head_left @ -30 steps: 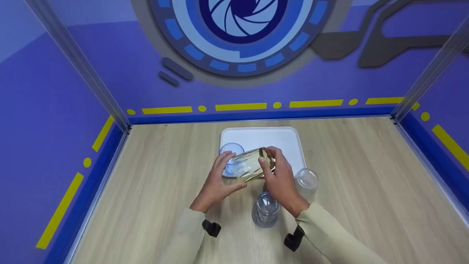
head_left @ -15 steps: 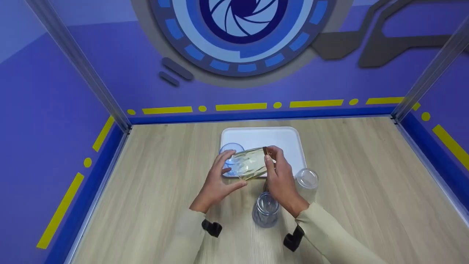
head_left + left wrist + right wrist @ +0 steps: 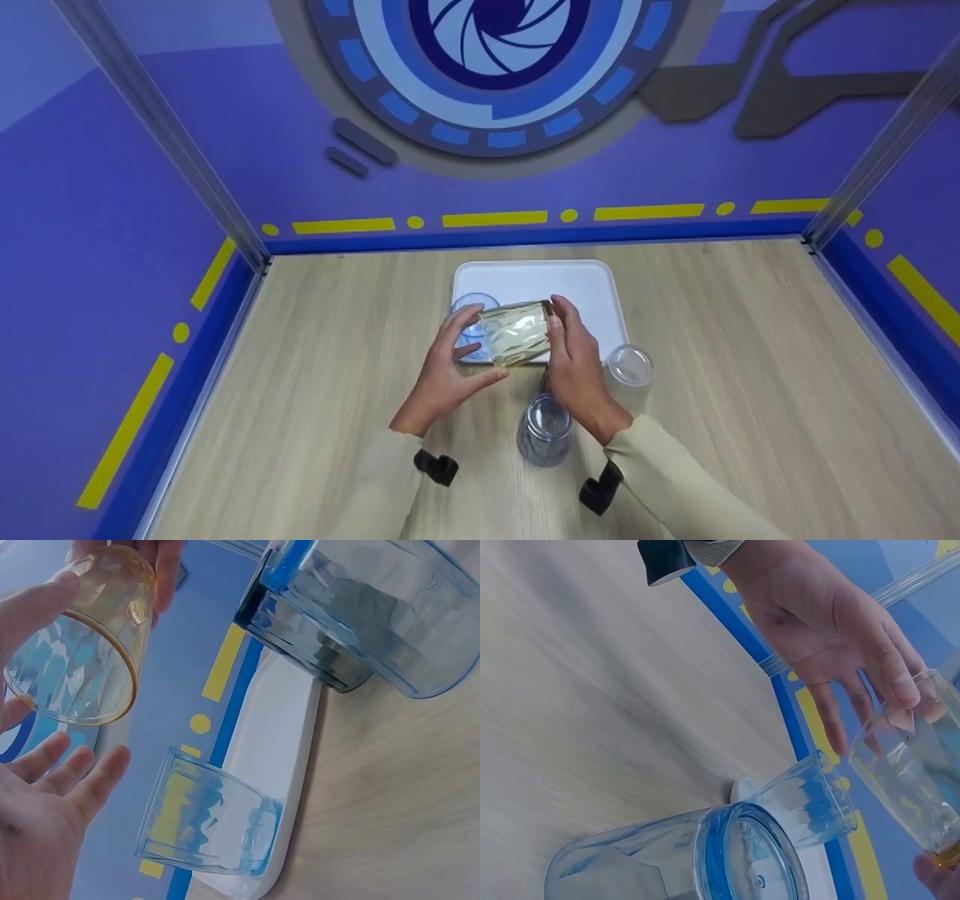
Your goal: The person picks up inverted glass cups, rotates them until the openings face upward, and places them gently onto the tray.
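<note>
A pale amber glass tumbler [image 3: 519, 331] is held tilted nearly on its side above the tray's front edge. My left hand [image 3: 442, 375] holds its rim end between thumb and fingers, with other fingers free of it, as the left wrist view shows. Around the darker base end, my right hand [image 3: 577, 367] grips it. Behind the left fingers a light blue glass [image 3: 474, 302] stands on the white tray [image 3: 536, 277]. A grey-blue glass [image 3: 544, 433] stands upside down on the table in front of the right hand.
To the right of the right hand, a clear glass [image 3: 628, 369] stands upside down by the tray's corner. A brownish item [image 3: 544, 381] is mostly hidden behind the right hand. Blue-purple panels [image 3: 480, 187] close off the wooden table [image 3: 360, 322] at the back and sides.
My right thumb and fingers have shifted towards the base end of the amber tumbler, which has turned slightly. The left hand barely moves, and the other glasses stay put.
</note>
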Available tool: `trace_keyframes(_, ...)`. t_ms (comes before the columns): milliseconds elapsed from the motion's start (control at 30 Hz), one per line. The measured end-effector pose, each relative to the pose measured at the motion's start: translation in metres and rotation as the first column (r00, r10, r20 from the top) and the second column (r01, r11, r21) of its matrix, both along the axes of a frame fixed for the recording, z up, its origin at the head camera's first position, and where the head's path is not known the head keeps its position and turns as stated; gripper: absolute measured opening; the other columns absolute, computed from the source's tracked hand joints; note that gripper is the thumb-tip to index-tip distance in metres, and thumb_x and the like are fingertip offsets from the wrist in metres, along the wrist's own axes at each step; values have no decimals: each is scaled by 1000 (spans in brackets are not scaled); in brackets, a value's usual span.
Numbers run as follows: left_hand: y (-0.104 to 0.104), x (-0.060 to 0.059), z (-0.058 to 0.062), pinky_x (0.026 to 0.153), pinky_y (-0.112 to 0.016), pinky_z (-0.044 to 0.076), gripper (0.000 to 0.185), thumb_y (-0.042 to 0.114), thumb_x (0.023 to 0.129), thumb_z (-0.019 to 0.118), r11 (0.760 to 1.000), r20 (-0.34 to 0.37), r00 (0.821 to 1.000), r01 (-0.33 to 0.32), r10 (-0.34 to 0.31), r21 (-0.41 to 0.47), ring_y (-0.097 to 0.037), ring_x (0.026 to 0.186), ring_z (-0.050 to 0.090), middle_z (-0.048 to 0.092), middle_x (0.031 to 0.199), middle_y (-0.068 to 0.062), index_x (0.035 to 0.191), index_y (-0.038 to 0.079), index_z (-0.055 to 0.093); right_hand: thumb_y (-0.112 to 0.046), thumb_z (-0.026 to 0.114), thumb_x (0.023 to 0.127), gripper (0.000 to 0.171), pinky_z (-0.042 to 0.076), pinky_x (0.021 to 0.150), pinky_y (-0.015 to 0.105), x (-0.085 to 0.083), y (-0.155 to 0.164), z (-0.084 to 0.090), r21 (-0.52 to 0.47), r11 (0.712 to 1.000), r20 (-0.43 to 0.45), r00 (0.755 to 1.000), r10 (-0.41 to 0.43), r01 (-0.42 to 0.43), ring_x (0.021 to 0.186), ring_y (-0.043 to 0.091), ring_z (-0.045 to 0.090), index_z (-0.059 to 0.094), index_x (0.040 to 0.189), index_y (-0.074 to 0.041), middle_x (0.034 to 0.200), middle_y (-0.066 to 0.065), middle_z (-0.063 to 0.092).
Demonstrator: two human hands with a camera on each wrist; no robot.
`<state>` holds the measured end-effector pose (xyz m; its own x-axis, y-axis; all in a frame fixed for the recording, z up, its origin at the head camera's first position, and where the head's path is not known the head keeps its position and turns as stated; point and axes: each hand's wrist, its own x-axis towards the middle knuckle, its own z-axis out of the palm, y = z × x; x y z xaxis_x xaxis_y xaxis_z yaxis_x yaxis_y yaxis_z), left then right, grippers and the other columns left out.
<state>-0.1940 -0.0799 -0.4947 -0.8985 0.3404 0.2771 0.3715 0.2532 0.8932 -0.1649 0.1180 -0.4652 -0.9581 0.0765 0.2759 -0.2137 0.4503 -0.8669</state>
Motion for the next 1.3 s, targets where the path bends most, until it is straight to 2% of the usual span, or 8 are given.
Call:
trace_keyframes(333, 2, 2, 4, 103, -33, 48, 88, 23, 76, 83, 999, 13, 1000, 12, -13, 37, -21, 139, 39, 36, 150, 4, 148, 23, 34, -23, 33, 106, 39, 40, 110, 46, -1, 1, -2, -39, 999, 3, 1000, 0, 0, 131, 25, 49, 44, 140, -6, 142, 12, 52)
trace_keyframes(467, 2, 3, 4, 103, -31, 47, 87, 25, 76, 83, 998, 23, 1000, 16, -18, 57, -21, 139, 39, 37, 149, 2, 148, 22, 34, -24, 32, 106, 39, 38, 111, 47, -1, 1, -2, -50, 999, 30, 1000, -2, 3, 127, 23, 51, 43, 140, -8, 140, 11, 54)
trace_keyframes(667, 4, 2, 5, 103, -30, 47, 87, 23, 75, 84, 997, 27, 1000, 13, -15, 72, -20, 138, 40, 40, 147, 2, 147, 25, 36, -23, 31, 106, 40, 42, 105, 46, 0, 1, -3, -66, 998, 63, 998, 5, -1, 115, 23, 55, 42, 142, -8, 136, 13, 56)
trace_keyframes(867, 5, 3, 6, 104, -35, 47, 87, 16, 75, 84, 996, 50, 999, 7, -11, 85, -22, 138, 40, 39, 148, 0, 147, 23, 36, -25, 30, 107, 41, 42, 106, 47, 0, 1, -4, -87, 996, 67, 998, 12, -6, 119, 24, 55, 42, 141, -8, 138, 12, 55)
trace_keyframes(967, 7, 5, 11, 105, -40, 46, 87, 11, 75, 83, 995, 65, 998, 9, -15, 94, -25, 139, 39, 38, 149, -4, 147, 19, 35, -26, 29, 107, 41, 42, 107, 47, -1, 1, -5, -92, 996, 67, 998, 10, -4, 122, 25, 54, 43, 141, -7, 140, 13, 54)
trace_keyframes(1100, 8, 12, 25, 104, -44, 46, 85, 8, 75, 82, 994, 70, 997, 10, -18, 109, -29, 138, 40, 38, 148, -9, 147, 11, 36, -27, 29, 107, 42, 40, 109, 48, -2, 1, -6, -97, 995, 77, 997, 10, -3, 127, 26, 52, 42, 142, -7, 142, 13, 52)
trace_keyframes(1200, 8, 16, 34, 103, -43, 47, 83, 9, 76, 82, 993, 69, 998, 6, -14, 117, -28, 137, 41, 39, 147, -9, 146, 11, 38, -27, 29, 107, 42, 39, 109, 48, -2, 1, -6, -96, 995, 85, 996, 10, -2, 126, 26, 52, 41, 143, -8, 141, 13, 52)
trace_keyframes(1300, 8, 18, 37, 102, -43, 48, 82, 9, 75, 82, 993, 67, 998, -2, -6, 118, -27, 136, 42, 39, 147, -7, 145, 15, 39, -27, 28, 107, 42, 38, 110, 48, -2, 1, -6, -94, 996, 85, 996, 14, -6, 124, 25, 52, 40, 143, -9, 139, 13, 53)
